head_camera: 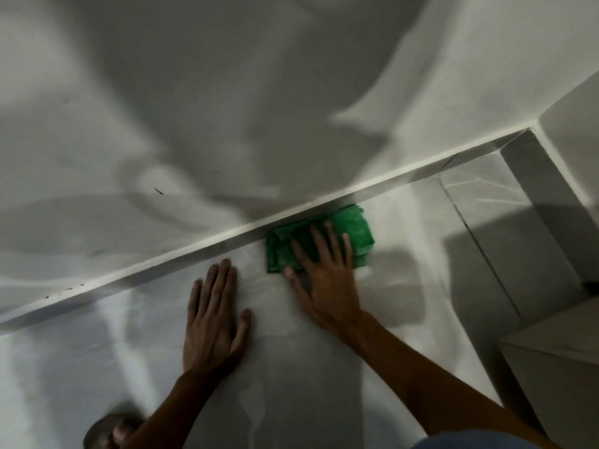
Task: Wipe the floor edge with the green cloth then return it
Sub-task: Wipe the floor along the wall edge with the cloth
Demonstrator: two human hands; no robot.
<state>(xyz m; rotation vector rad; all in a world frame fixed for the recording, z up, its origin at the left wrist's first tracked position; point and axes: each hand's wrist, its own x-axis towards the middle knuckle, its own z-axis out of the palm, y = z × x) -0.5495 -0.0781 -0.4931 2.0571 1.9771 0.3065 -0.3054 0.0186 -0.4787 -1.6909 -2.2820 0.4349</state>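
Pressing rather than gripping, the right hand [324, 273] lies flat with fingers spread on the green cloth [350, 234], palm down and nothing clenched; its fingertips reach toward 12 o'clock while the thumb rests off the cloth's lower left corner on the tile. That cloth is folded into a rough rectangle and sits on the pale marble-look floor [405, 286], its upper edge tucked against the white skirting board [194, 251] that runs diagonally from 8 o'clock up to 2 o'clock across the view. At 9 o'clock of the cloth, just beside it but apart, the left hand [214, 319] is planted open and flat on the bare tile, fingers together and pointing at the skirting, holding nothing. Above the skirting rises a white wall [227, 92] crossed by soft shadows. At 3 o'clock the skirting turns a corner, and a pale cabinet or box edge [551, 367] stands at 4 o'clock. A blurred foot [110, 429] shows at 7 o'clock.
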